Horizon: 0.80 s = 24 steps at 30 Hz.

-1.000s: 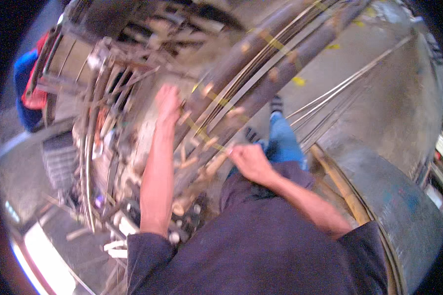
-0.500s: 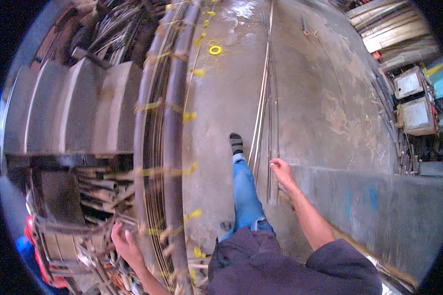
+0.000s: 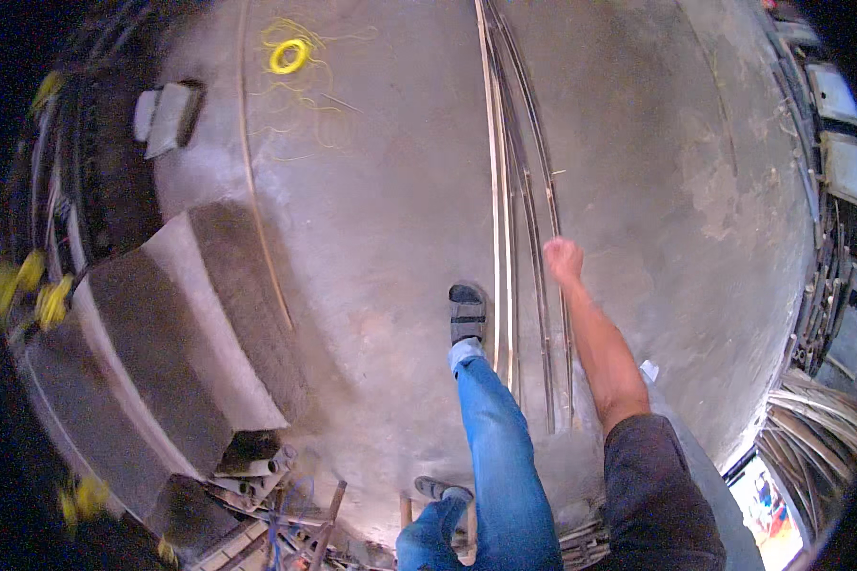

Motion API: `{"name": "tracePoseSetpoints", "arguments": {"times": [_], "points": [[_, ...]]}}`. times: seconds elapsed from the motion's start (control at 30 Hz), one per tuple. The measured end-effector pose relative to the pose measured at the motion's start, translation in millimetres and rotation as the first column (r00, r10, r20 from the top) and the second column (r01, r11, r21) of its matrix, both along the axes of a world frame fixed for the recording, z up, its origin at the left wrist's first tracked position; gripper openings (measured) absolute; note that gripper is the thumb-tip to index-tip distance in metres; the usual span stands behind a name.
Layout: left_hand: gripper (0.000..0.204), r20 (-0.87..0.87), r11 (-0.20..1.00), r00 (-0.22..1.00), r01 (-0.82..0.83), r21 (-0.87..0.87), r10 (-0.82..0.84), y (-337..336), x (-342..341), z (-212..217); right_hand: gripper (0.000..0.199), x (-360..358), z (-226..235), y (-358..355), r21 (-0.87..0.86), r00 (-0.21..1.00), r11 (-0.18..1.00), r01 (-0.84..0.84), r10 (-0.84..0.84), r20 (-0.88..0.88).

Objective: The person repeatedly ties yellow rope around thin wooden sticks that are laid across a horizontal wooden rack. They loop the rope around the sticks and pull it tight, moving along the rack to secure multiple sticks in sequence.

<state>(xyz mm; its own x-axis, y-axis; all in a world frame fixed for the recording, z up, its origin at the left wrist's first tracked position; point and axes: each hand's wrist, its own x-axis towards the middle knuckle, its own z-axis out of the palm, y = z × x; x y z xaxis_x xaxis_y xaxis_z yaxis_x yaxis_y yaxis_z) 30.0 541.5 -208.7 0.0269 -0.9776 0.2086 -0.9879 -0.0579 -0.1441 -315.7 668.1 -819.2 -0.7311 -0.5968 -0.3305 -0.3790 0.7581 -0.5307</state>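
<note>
My right hand hangs over the floor with its fingers curled closed, and nothing shows in it. Below and beside it, long thin strips run along the concrete, some pale and some dark, with a dark rod among them. They lie apart from the hand. My left hand is out of sight. A coil of yellow cord, with loose strands around it, rests on the floor at the far left. One sandalled foot is forward, just left of the strips, and the other trails behind.
Concrete steps rise on the left, with a long thin stick on the floor beside them. Pipes and timber pile up near left. White-topped boxes and bundled rods line the right side. A bright doorway shows near right.
My view has turned and moved forward, so the steps and yellow coil now appear nearer. My left hand and the large tied pipes beside it have left the view. My right hand's fingers are more curled.
</note>
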Motion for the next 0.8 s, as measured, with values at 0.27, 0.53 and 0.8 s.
{"name": "tracePoseSetpoints", "arguments": {"times": [0.27,0.53,0.8], "points": [[0.042,-0.017,0.976,0.989,0.151,0.158,-0.150,-82,-41,-106,0.019,-111,-140,-80,0.416,0.955,0.909,0.034,0.093,-0.282],[0.046,-0.124,0.928,0.969,0.242,0.285,-0.215,-87,-28,-92,0.021,-127,-72,-44,0.226,0.967,0.969,-0.104,0.151,-0.203],[0.051,-0.537,0.761,0.829,0.448,0.469,-0.157,16,63,-17,0.016,3,270,-42,-0.265,0.964,0.928,0.264,-0.248,0.093]]}}
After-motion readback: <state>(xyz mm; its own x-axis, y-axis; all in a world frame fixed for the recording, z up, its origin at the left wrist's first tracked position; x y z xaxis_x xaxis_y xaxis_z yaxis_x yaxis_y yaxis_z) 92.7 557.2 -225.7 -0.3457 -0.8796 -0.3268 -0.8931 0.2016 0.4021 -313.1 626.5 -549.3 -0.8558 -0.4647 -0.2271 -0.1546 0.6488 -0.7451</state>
